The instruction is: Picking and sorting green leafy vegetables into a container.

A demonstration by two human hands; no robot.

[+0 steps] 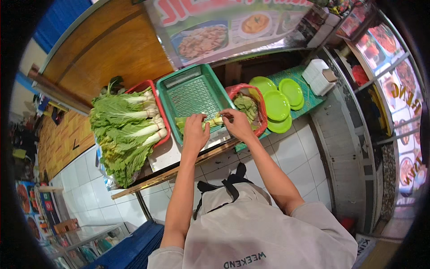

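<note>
A bunch of leafy greens with pale stems (pixel 214 122) lies across the near end of a green plastic basket (pixel 162 101). My left hand (pixel 196 130) rests over the leafy side of this bunch and holds it; its fingers hide part of the leaves. At the stem end, the fingers of my right hand (pixel 238 123) are bent around the stems, beside a band-like tie. Left of the basket, several bunches of mustard greens (pixel 134 116) are piled on a red tray (pixel 163 129). Just past my right hand stands a red plastic bag (pixel 262 111) with loose leaves (pixel 247 106) inside.
Bright green plastic plates (pixel 276 105) sit in stacks on a patterned green cloth (pixel 310 107) to the right. A white box (pixel 319 78) stands beyond them. The wooden table edge (pixel 161 180) runs in front of me. A printed banner (pixel 235 37) hangs behind the basket.
</note>
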